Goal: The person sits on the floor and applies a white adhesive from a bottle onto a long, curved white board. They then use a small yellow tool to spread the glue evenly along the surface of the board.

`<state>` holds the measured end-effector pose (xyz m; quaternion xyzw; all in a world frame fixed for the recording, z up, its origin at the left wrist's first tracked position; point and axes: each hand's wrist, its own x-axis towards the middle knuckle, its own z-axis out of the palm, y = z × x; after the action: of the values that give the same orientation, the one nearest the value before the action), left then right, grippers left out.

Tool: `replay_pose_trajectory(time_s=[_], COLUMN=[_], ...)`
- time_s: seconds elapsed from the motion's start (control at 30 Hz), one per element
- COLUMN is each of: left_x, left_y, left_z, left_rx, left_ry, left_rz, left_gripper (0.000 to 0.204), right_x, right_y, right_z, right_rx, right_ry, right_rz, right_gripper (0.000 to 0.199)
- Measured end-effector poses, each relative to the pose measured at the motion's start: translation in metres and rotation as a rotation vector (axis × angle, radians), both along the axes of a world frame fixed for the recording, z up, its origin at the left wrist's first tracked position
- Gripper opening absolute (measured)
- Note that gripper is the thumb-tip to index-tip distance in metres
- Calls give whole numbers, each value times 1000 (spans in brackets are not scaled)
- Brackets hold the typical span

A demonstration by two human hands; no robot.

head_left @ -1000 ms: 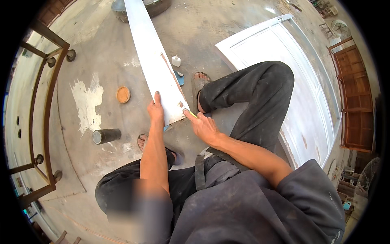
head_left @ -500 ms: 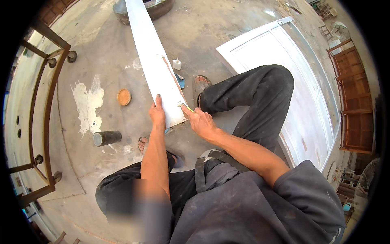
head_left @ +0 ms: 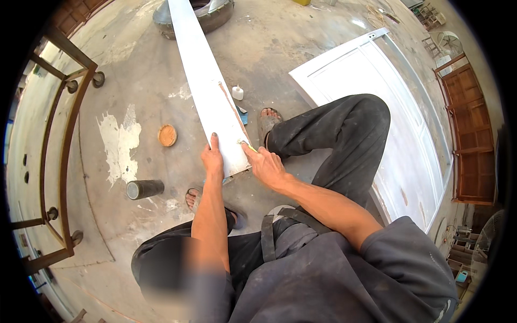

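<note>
A long white board (head_left: 202,70) slants from the far side toward my lap, with a brown, bare-looking strip along its right edge. My left hand (head_left: 213,157) grips the board's left edge near its close end, thumb on top; the fingers underneath are hidden. At the opposite edge, my right hand (head_left: 265,166) is closed around a small yellow-handled tool (head_left: 251,147), its index finger stretched along the handle. The tool's pale tip touches the board beside the brown strip. Its exact kind is too small to make out.
Left of the board are a round tub of orange paste (head_left: 167,135) and a dark cylinder (head_left: 145,189). A small white bottle (head_left: 237,93) stands to its right. A tyre (head_left: 218,19) lies under the far end. A white door panel (head_left: 355,75) and wheeled metal frame (head_left: 67,129) flank me.
The whole scene sits slightly lower and further right in the picture. Both hands keep their holds, and the tool's tip stays at nearly the same spot on the board.
</note>
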<state>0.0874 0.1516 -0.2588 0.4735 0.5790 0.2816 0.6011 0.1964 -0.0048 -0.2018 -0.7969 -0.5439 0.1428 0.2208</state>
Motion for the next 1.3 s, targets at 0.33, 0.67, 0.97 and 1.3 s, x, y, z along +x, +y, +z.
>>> replay_pose_trajectory(time_s=[0.33,0.67,0.97,1.3], left_x=[0,0,-2,2], left_y=[2,5,5,2], left_z=[0,3,-2,2], left_rx=[-70,-84,-78,-112], left_ry=[-28,49,39,-53], left_rz=[-5,-26,-16,-3], left_gripper=[64,65,64,65], right_x=[5,10,10,12], right_y=[11,18,22,29], right_z=[4,4,0,1], right_rx=[25,16,6,5], right_ry=[8,-25,-24,-46], right_rz=[-9,-14,21,7], right_gripper=[51,53,49,45])
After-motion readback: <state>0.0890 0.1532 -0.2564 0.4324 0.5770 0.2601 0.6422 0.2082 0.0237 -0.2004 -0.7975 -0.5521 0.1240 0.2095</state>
